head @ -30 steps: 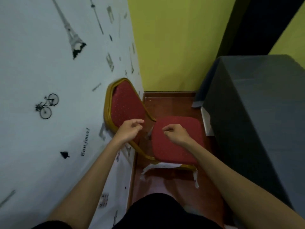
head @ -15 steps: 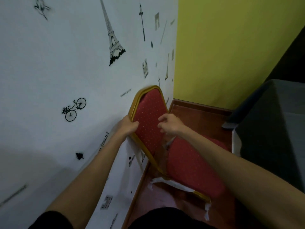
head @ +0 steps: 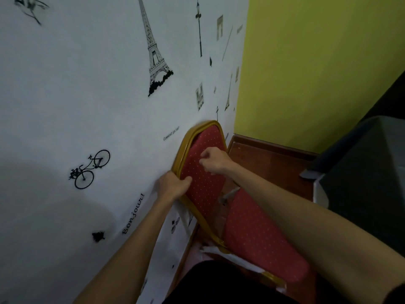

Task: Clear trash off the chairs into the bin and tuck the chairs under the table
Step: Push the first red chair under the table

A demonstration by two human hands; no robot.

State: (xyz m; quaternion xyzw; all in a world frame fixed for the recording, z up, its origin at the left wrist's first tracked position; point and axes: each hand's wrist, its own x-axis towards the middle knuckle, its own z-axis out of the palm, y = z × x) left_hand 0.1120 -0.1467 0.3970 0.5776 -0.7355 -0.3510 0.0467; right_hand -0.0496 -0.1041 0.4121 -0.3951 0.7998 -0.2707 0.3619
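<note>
— Where is the chair (head: 206, 185), and how do the hands sit on it?

— It stands against the papered wall (head: 87, 106), red seat toward the grey-covered table (head: 368, 172) on the right. The left hand (head: 173, 186) is wrapped round the gold frame at the backrest's left edge, thumb pressed on the red cushion, fingers hidden behind the frame. That forearm runs up from the lower left.

— And the other one?

— The right hand (head: 213, 160) lies higher on the backrest cushion, fingers curled inward in a loose fist; whether it pinches anything cannot be told. Its arm crosses over the seat from the lower right.

— Any trash?

— White strips (head: 232, 256) hang at the seat's front rail.
</note>
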